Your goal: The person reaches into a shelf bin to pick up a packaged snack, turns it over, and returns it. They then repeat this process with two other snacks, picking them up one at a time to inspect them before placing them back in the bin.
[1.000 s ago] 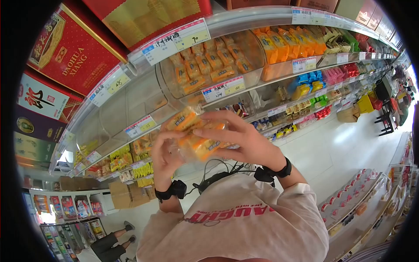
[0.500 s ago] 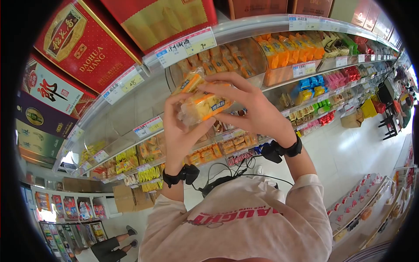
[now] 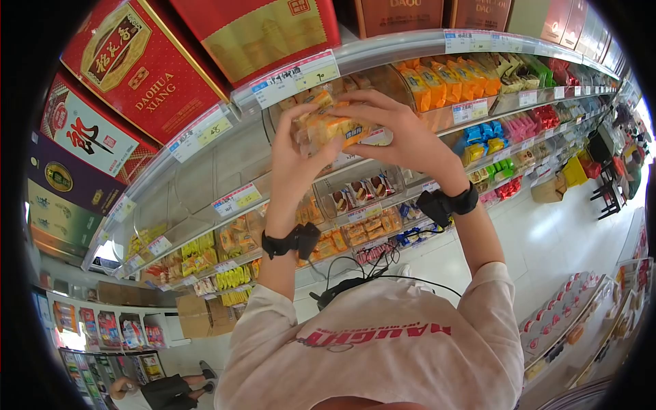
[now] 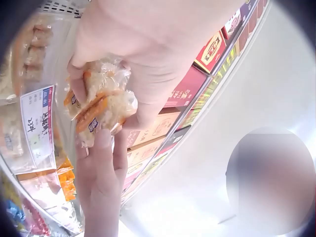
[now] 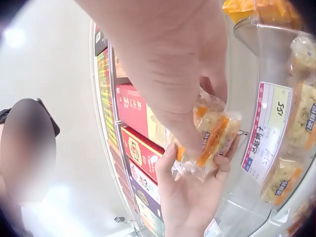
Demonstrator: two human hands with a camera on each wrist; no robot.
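Observation:
A small bunch of wrapped snack packets (image 3: pixel 331 130), in clear film with orange bands and a dark blue label, is held between my two hands. My left hand (image 3: pixel 295 160) grips the bunch from the left, with fingers curled over the far side. From the right, my right hand (image 3: pixel 406 140) curls its fingers and thumb round the same packets, seen closely in the right wrist view as wrapped cakes (image 5: pixel 215 133). They are over the front of a clear bin where similar packets (image 5: pixel 282 181) lie behind a price tag (image 5: pixel 266 132).
Red gift boxes (image 3: pixel 147 68) stand on the top shelf at left. Orange packets (image 3: pixel 444 82) fill the neighbouring bin. Lower tiers hold chocolate-coloured snacks (image 3: pixel 362 191) and yellow packets (image 3: pixel 232 277). Black cables (image 3: pixel 369 266) hang before my shirt. Another person (image 3: pixel 164 393) is at lower left.
Both hands have moved forward with the packets, from over the lower shelf tiers to the bin of similar packets. The hold by both hands stays.

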